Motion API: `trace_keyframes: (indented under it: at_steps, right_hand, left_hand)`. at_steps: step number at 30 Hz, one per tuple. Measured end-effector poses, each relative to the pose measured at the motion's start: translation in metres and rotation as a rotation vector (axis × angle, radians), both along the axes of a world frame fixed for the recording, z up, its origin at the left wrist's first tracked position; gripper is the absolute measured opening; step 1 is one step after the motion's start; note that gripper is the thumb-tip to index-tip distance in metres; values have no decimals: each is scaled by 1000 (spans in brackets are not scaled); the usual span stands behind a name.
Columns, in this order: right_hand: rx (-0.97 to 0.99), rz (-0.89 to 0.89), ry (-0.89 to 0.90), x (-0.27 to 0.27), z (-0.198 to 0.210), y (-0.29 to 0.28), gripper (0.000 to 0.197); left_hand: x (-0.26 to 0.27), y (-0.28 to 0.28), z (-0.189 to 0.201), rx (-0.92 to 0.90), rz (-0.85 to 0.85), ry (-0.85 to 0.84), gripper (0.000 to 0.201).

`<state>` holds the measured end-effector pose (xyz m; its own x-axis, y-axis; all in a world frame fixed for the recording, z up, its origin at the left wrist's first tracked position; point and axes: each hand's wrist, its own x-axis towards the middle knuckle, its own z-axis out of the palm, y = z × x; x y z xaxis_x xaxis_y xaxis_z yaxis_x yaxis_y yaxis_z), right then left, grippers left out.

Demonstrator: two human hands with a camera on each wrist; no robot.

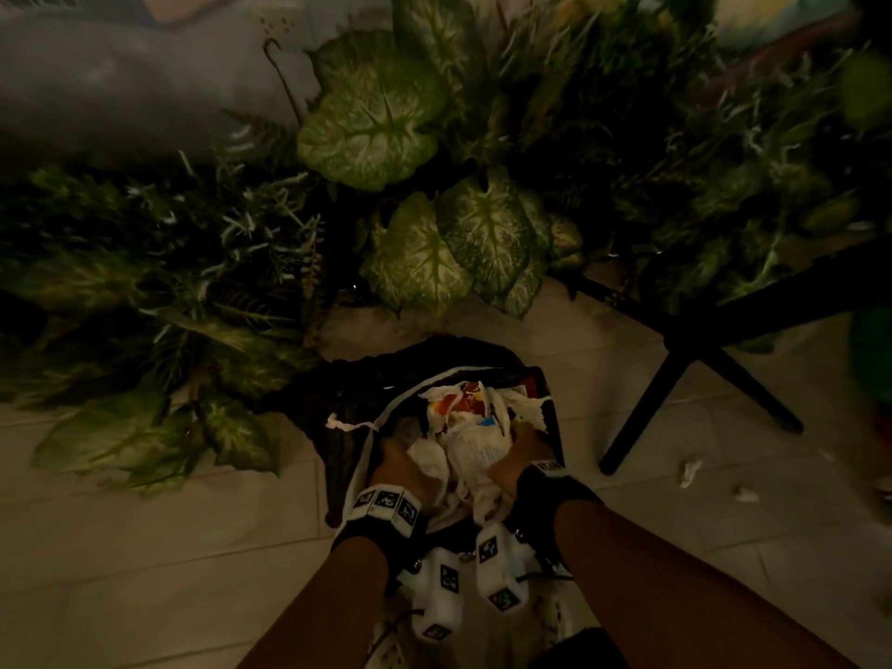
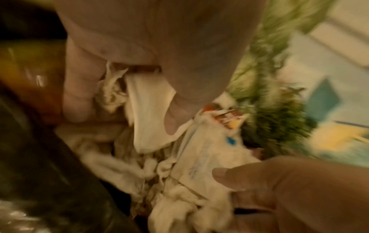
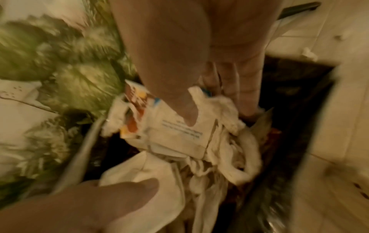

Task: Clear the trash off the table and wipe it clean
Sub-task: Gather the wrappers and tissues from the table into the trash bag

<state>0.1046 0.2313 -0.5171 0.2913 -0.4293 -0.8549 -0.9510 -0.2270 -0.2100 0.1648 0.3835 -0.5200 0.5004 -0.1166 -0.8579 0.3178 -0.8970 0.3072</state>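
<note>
A bundle of trash, made of crumpled white napkins and printed paper wrappers, sits in the mouth of a bin lined with a black bag on the floor. My left hand grips the bundle's left side, with fingers and thumb curled round the napkins. My right hand holds its right side: the thumb lies on a printed paper and the fingers reach down behind it. Both hands are low in the bag's opening. The bag's depth is hidden under the trash.
Large leafy plants crowd the floor behind and left of the bin. Black table legs stand at right. Two white tissue scraps lie on the pale tiled floor near them. The light is dim.
</note>
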Motion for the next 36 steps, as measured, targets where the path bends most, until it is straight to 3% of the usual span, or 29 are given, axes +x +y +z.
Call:
trace_keyframes:
  at_steps: [5, 8, 13, 17, 19, 21, 26, 29, 31, 34, 36]
  right_hand:
    - [0, -83, -130, -12, 82, 14, 80]
    - [4, -151, -246, -25, 143, 34, 55]
    - [121, -130, -315, -49, 257, 54, 42]
    - [162, -63, -452, -68, 340, 46, 18]
    - [157, -17, -523, -77, 376, 33, 18]
    - [151, 1, -606, -88, 409, 16, 14]
    - [127, 85, -764, -137, 477, -52, 8]
    - [55, 132, -801, -175, 507, -109, 10]
    - [-16, 175, -810, -202, 523, -155, 9]
    - [-191, 222, -764, -239, 535, -229, 6]
    - [-305, 246, -710, -258, 536, -277, 7]
  left_hand:
    - [0, 11, 87, 13, -101, -101, 75]
    - [3, 16, 140, 36, -101, -99, 55]
    - [4, 20, 227, -5, -49, -199, 7]
    - [9, 11, 281, -149, 105, -232, 22]
    - [9, 1, 299, -298, 295, -115, 14]
    - [6, -12, 314, -327, 334, -122, 8]
    - [-11, -43, 331, -421, 603, -87, 23]
    - [-28, -63, 355, -478, 630, -180, 27]
    - [-43, -84, 383, -477, 570, -264, 23]
    - [-68, -128, 437, -385, 225, -536, 9]
    - [-84, -164, 467, -415, 45, -578, 8]
